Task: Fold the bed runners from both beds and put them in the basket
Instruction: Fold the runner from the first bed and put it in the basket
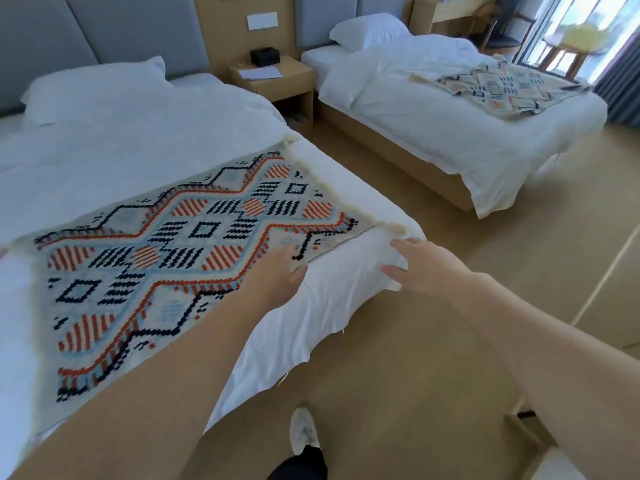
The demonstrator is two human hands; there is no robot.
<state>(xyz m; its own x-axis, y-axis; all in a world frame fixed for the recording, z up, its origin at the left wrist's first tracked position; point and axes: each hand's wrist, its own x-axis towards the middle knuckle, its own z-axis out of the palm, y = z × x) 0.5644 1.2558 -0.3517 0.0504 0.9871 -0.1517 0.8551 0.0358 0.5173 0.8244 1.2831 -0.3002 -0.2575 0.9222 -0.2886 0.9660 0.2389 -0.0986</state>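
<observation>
Head view: our left hand (277,268) pinches the edge of the runner (180,237) on the near bed (138,133). Our right hand (420,268) is open and empty; it should grab the corner, then we fold evenly.

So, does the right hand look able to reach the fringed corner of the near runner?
Probably yes: the right hand hovers open just short of the fringed corner of the near runner; only bare sheet lies between.

Grey padded wall panels (41,36), a wooden nightstand (281,85), tan floor (450,289), sunlit window (588,19) far right
</observation>
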